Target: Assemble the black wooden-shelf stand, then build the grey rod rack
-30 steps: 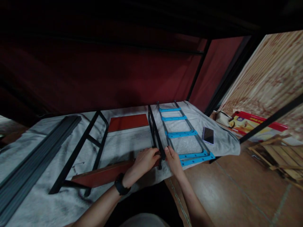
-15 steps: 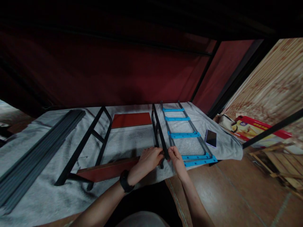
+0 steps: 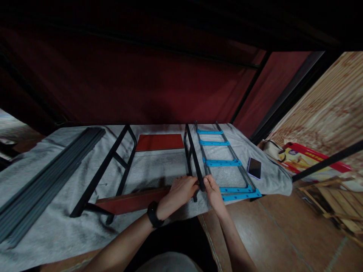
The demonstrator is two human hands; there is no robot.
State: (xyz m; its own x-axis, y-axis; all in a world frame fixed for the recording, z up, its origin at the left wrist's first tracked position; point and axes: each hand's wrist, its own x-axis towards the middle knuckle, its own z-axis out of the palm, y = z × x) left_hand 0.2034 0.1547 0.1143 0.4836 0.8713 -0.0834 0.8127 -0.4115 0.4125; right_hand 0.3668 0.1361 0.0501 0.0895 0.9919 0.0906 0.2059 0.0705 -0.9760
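Note:
A black metal side frame [image 3: 195,156] stands on the grey cloth, joined to red-brown boards. My left hand [image 3: 184,190], with a dark watch on its wrist, curls around the near end of this frame beside the near board [image 3: 130,203]. On the frame's outer side, my right hand [image 3: 213,192] has thumb and fingers pinched together against the post. Whatever small thing it may hold is hidden. The far board [image 3: 160,142] spans to a second black side frame [image 3: 100,170] at the left. A thin metal rod [image 3: 102,184] lies by that frame.
Blue-and-grey racks [image 3: 221,163] lie right of the frame, with a phone [image 3: 254,167] beyond them. Long grey tubes [image 3: 53,177] rest at the left on the cloth [image 3: 53,234]. Dark bars and a red curtain [image 3: 159,83] rise behind. Wooden crates [image 3: 337,200] stand at right.
The view has shifted slightly, so most things sit a little further right. Both hands stay at the same near end of the right side frame.

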